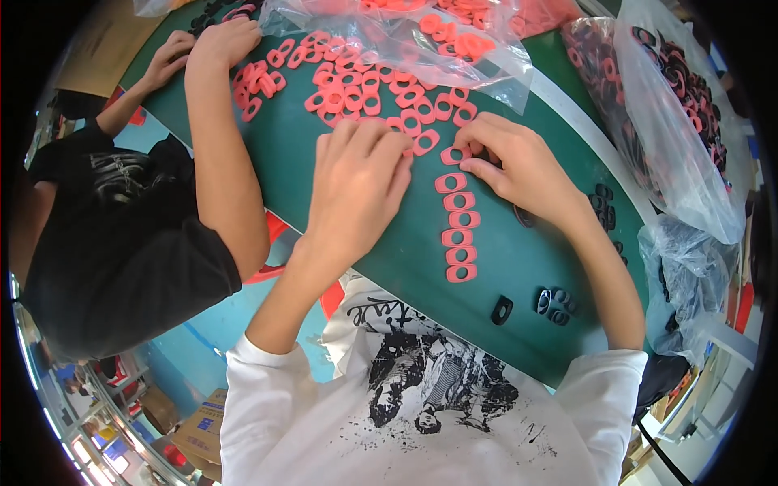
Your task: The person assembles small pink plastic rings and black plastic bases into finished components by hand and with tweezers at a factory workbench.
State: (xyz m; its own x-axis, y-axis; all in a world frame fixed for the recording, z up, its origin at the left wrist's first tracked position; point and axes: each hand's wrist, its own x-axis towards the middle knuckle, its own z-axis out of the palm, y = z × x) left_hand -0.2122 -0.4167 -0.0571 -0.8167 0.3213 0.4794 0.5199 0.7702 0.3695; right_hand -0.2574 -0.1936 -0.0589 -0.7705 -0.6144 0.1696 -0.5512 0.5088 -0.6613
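My right hand (519,166) pinches a coral-red ring piece (450,156) with an oval hole, at the far end of a column of similar pieces on the green table. That column (459,219) of several flat coral-red pieces runs toward me, roughly end to end. My left hand (356,182) is closed, its fingers curled at the near edge of the coral-red pile (348,78). Beside its fingertips lies a loose coral-red piece (425,142); whatever is inside the fingers is hidden. A dark ring (524,215) lies partly under my right wrist.
Clear plastic bags (486,65) with more coral-red pieces lie at the back. A bulging bag (681,113) of red and black parts stands at right. Small black parts (502,309) lie near the front edge. At left, a co-worker's arm (227,146) reaches over the table (389,267).
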